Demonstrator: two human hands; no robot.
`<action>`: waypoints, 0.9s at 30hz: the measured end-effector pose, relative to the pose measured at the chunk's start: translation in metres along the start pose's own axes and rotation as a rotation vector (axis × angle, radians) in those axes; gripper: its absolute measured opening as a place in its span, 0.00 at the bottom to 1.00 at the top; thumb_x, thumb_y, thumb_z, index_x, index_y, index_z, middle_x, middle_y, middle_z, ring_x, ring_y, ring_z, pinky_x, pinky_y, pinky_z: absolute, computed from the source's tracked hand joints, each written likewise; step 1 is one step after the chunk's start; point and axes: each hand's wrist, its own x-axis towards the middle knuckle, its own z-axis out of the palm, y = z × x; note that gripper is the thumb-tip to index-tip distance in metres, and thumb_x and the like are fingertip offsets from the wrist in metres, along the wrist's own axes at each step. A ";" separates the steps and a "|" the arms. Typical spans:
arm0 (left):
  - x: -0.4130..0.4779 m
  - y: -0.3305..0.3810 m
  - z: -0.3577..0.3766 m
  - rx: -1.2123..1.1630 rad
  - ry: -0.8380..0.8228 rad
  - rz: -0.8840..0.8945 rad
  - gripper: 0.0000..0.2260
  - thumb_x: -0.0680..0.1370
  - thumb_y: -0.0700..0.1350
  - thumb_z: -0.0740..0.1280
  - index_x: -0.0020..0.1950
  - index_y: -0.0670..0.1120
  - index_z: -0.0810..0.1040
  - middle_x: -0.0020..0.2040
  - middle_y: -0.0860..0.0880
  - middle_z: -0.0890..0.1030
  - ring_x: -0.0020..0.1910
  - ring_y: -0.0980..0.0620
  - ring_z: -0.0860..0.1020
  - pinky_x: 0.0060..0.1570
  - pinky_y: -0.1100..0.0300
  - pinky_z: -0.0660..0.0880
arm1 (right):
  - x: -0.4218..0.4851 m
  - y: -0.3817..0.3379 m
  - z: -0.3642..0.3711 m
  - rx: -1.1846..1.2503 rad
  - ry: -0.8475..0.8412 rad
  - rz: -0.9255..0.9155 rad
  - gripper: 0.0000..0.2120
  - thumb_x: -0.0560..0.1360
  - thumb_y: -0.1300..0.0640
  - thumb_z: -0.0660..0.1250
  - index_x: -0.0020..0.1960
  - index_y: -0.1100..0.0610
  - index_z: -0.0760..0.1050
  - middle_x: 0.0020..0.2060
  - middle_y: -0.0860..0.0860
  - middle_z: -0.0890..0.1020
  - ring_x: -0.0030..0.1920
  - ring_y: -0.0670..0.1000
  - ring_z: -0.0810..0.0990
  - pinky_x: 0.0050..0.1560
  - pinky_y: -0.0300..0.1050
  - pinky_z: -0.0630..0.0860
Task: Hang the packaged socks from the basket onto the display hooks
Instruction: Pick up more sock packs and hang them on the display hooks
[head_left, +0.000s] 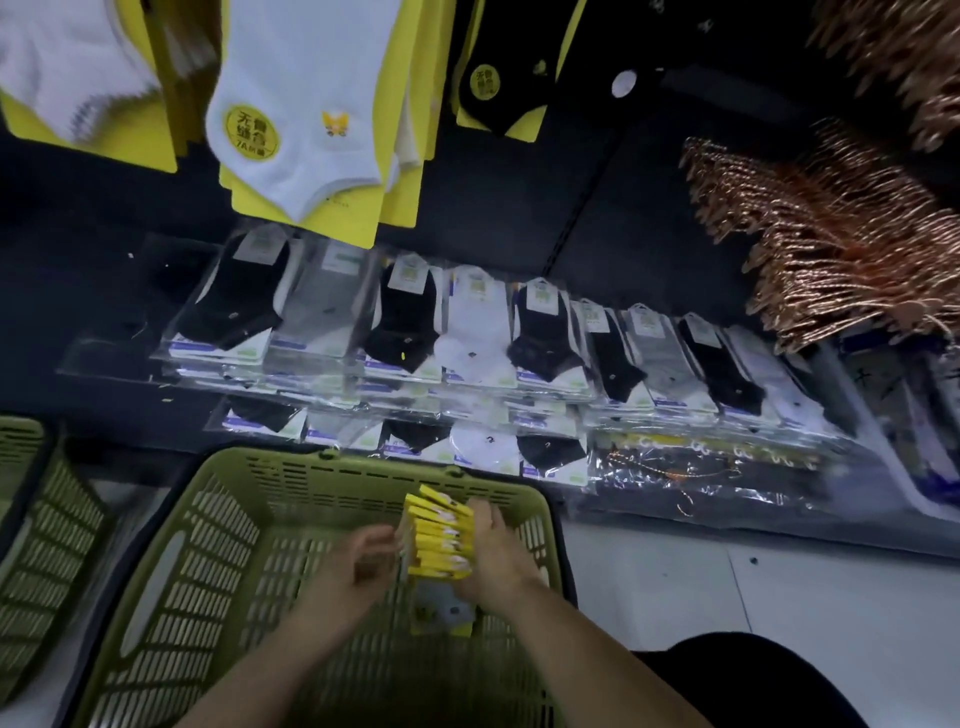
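A stack of yellow-carded sock packs (440, 538) stands on edge inside the olive-green plastic basket (311, 475). My right hand (496, 558) presses against the right side of the stack and grips it. At the stack's left side is my left hand (366, 564), blurred, with its fingers curled and touching the packs. Another pack with a grey sock (441, 610) lies under the stack on the basket floor. Above, white socks on yellow cards (306, 119) and black socks on yellow cards (498, 78) hang from the display wall; the hooks themselves are hidden.
Several bagged black, grey and white sock packs (467, 338) lie in rows on a low shelf behind the basket. Copper-coloured hangers (841, 234) bunch at the upper right. A second green basket (41, 519) stands at the left. White floor (753, 587) lies to the right.
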 end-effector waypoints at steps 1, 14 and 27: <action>0.001 -0.003 0.001 -0.003 -0.005 -0.006 0.19 0.72 0.26 0.66 0.63 0.33 0.72 0.53 0.38 0.79 0.53 0.46 0.78 0.43 0.79 0.69 | 0.001 0.001 -0.001 0.014 -0.007 0.002 0.42 0.64 0.54 0.76 0.69 0.52 0.55 0.65 0.53 0.66 0.58 0.58 0.74 0.51 0.46 0.72; 0.031 -0.034 -0.006 0.264 -0.196 -0.101 0.48 0.64 0.37 0.78 0.77 0.44 0.54 0.72 0.43 0.68 0.69 0.46 0.69 0.61 0.62 0.68 | -0.013 0.002 -0.011 0.051 -0.171 -0.054 0.44 0.60 0.49 0.79 0.68 0.46 0.57 0.65 0.51 0.69 0.58 0.56 0.75 0.58 0.50 0.73; 0.025 0.045 -0.056 -0.190 -0.146 0.188 0.42 0.51 0.42 0.85 0.62 0.48 0.72 0.52 0.53 0.83 0.50 0.61 0.81 0.50 0.65 0.76 | -0.044 -0.061 -0.149 0.489 -0.072 -0.262 0.34 0.63 0.60 0.78 0.57 0.34 0.65 0.48 0.38 0.75 0.43 0.36 0.77 0.44 0.32 0.76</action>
